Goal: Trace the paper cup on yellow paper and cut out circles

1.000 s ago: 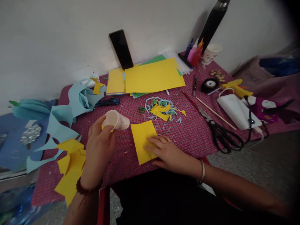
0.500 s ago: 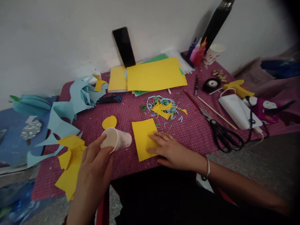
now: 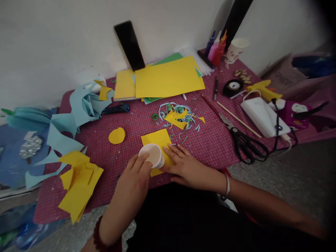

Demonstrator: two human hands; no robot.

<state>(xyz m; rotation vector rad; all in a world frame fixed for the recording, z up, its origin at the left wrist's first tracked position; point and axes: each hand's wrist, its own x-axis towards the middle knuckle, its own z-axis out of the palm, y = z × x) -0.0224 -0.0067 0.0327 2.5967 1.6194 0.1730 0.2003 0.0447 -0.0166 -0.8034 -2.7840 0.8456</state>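
A white paper cup (image 3: pixel 154 156) is gripped at its rim by my left hand (image 3: pixel 135 182), its open mouth tipped up towards me. It is over a yellow sheet of paper (image 3: pixel 154 137) near the table's front edge; whether its base touches the sheet is hidden. My right hand (image 3: pixel 190 166) lies flat with fingers outstretched on the right part of that sheet, close beside the cup. Left of the sheet rests a yellow paper disc (image 3: pixel 117 135). Beyond the sheet is a pile of thin paper scraps (image 3: pixel 178 117) in yellow, blue and green.
Black-handled scissors (image 3: pixel 245 143), a wooden stick (image 3: pixel 238 119), a white power bank (image 3: pixel 265 115) and a yellow glue gun (image 3: pixel 264 90) lie right. Yellow offcuts (image 3: pixel 78 185) and blue offcuts (image 3: pixel 64 131) cover the left. A phone (image 3: pixel 130 45) leans on the wall behind yellow sheets (image 3: pixel 169 77).
My left hand has carried the cup rightwards from beside the yellow disc to over the yellow sheet. My right hand stays on the sheet. The view has shifted slightly.
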